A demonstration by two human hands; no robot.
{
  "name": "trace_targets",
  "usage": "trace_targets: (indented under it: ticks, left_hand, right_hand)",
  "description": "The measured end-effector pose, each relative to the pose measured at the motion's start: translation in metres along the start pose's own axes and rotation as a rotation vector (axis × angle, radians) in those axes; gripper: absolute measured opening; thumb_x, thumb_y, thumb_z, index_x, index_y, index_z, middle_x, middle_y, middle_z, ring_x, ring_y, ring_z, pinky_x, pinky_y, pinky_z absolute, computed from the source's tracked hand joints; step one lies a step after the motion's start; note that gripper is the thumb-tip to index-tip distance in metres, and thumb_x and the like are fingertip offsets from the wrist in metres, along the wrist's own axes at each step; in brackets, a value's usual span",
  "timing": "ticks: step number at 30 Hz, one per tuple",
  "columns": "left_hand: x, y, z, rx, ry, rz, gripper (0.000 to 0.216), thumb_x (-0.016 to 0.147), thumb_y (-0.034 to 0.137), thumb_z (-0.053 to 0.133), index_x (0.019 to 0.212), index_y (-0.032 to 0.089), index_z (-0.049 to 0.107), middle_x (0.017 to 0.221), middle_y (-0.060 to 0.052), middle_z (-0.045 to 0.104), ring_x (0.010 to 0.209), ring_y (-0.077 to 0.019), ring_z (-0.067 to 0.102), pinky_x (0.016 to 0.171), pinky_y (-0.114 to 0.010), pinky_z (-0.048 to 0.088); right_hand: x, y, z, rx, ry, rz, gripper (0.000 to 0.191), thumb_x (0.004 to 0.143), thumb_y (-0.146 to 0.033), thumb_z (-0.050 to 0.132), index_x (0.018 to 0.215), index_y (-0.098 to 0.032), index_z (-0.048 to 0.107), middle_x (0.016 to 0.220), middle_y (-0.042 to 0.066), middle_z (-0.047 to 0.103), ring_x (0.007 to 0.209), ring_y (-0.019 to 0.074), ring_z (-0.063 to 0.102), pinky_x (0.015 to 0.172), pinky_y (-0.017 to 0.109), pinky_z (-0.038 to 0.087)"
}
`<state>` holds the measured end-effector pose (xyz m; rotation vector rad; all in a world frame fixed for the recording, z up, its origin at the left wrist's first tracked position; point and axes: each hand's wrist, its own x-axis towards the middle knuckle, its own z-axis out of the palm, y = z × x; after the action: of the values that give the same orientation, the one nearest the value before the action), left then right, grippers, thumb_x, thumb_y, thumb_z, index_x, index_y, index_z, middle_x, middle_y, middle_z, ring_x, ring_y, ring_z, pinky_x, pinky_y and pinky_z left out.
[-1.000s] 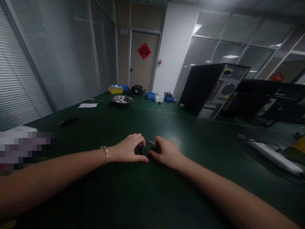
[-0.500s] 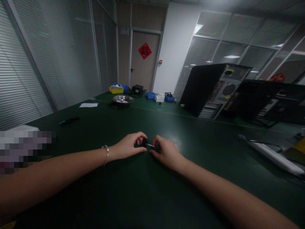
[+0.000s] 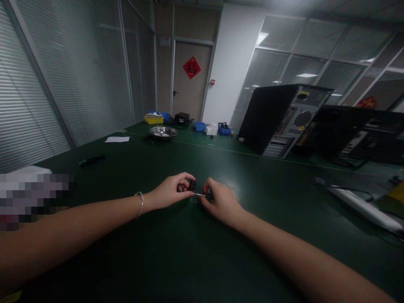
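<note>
My left hand (image 3: 173, 188), with a bracelet at its wrist, pinches a small black block-like part (image 3: 192, 185) between thumb and fingers. Facing it, my right hand (image 3: 221, 201) is closed around a small screwdriver whose handle is mostly hidden by the fingers. The thin metal shaft (image 3: 200, 194) points left, its tip at the lower edge of the black part near my left thumb. Whether the tip touches the part I cannot tell. Both hands are low over the green tabletop (image 3: 176, 252).
A dark slim object (image 3: 91, 160) and a white paper (image 3: 117, 139) lie to the left. Farther back are a metal bowl (image 3: 163, 133) and small bins (image 3: 153, 119). A computer tower (image 3: 284, 120) and a white power strip (image 3: 362, 204) are on the right.
The black part has turned in my left fingers and sits slightly higher. The screwdriver shaft has shifted a little lower relative to the part. My right hand has hardly moved.
</note>
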<state>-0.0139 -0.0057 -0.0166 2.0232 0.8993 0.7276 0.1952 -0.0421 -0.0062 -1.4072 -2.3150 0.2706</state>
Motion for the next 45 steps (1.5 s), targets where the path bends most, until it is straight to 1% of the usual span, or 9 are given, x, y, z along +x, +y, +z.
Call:
trace_targets:
  ticks: [4,10,14,17,21,23,34,41,45]
  left_hand:
    - [0.000,0.001,0.000,0.010,-0.002,-0.012,0.039,0.080,0.026,0.064,0.116,0.018,0.052,0.089,-0.003,0.064,0.081,-0.0176,0.059,0.074,-0.031,0.046]
    - [0.000,0.005,0.000,0.012,-0.006,-0.022,0.038,0.080,0.024,0.063,0.116,0.018,0.052,0.089,-0.002,0.064,0.081,-0.0170,0.060,0.075,-0.031,0.046]
    - [0.001,0.003,0.000,-0.004,-0.006,-0.025,0.038,0.080,0.025,0.063,0.116,0.018,0.052,0.089,-0.003,0.064,0.080,-0.0167,0.060,0.074,-0.030,0.047]
    - [0.001,0.000,0.001,-0.015,-0.003,-0.007,0.039,0.080,0.025,0.063,0.116,0.019,0.051,0.090,-0.003,0.064,0.081,-0.0170,0.060,0.073,-0.030,0.046]
    - [0.001,-0.001,0.001,-0.030,-0.021,0.009,0.039,0.081,0.024,0.062,0.117,0.018,0.050,0.090,-0.003,0.065,0.082,-0.0171,0.061,0.073,-0.030,0.046]
    - [0.001,0.000,0.001,-0.034,-0.035,0.026,0.039,0.081,0.023,0.062,0.117,0.018,0.050,0.089,-0.003,0.065,0.081,-0.0168,0.062,0.073,-0.029,0.047]
    - [-0.003,0.005,0.002,0.027,-0.082,0.115,0.040,0.079,0.023,0.066,0.116,0.020,0.052,0.092,-0.003,0.069,0.085,-0.0177,0.065,0.077,-0.030,0.049]
    - [-0.004,0.008,0.001,0.040,-0.090,0.133,0.040,0.079,0.020,0.066,0.117,0.020,0.052,0.093,-0.003,0.069,0.087,-0.0175,0.066,0.079,-0.031,0.049]
    - [-0.003,0.005,0.002,-0.057,-0.114,0.123,0.042,0.079,0.017,0.066,0.119,0.018,0.052,0.095,-0.004,0.070,0.090,-0.0179,0.066,0.083,-0.032,0.049]
  right_hand:
    - [-0.002,-0.003,0.001,-0.039,-0.030,-0.027,0.027,0.077,-0.039,0.067,0.088,-0.020,0.051,0.082,0.003,0.060,0.068,0.0160,0.053,0.054,0.024,0.032]
    - [-0.002,0.000,0.003,-0.001,-0.042,-0.018,0.020,0.078,-0.031,0.066,0.088,-0.021,0.051,0.083,0.002,0.060,0.069,0.0154,0.054,0.054,0.024,0.032]
    - [-0.001,0.005,0.005,0.051,-0.039,0.009,0.023,0.077,-0.031,0.067,0.090,-0.021,0.051,0.083,0.002,0.060,0.069,0.0149,0.054,0.055,0.024,0.033]
    - [0.000,0.009,0.007,0.117,0.030,-0.003,0.023,0.077,-0.030,0.066,0.090,-0.021,0.049,0.083,0.001,0.060,0.070,0.0152,0.055,0.057,0.024,0.036]
    - [0.000,0.010,0.006,0.182,0.173,-0.100,0.018,0.080,-0.025,0.061,0.088,-0.022,0.045,0.092,0.002,0.060,0.081,0.0162,0.056,0.067,0.026,0.041]
    - [0.000,0.009,0.004,0.182,0.199,-0.145,0.019,0.080,-0.022,0.060,0.088,-0.022,0.044,0.095,0.004,0.060,0.085,0.0169,0.056,0.070,0.027,0.041]
    - [-0.001,0.003,0.000,0.090,0.156,-0.221,0.020,0.080,-0.022,0.062,0.092,-0.022,0.045,0.092,0.004,0.058,0.082,0.0177,0.054,0.063,0.025,0.039]
    - [0.000,0.004,0.003,0.088,0.143,-0.227,0.021,0.081,-0.021,0.063,0.094,-0.022,0.047,0.096,0.004,0.058,0.087,0.0191,0.054,0.067,0.027,0.042]
    - [0.000,0.007,0.005,0.135,0.170,-0.255,0.018,0.082,-0.021,0.064,0.090,-0.022,0.048,0.095,0.004,0.059,0.089,0.0187,0.055,0.072,0.028,0.044]
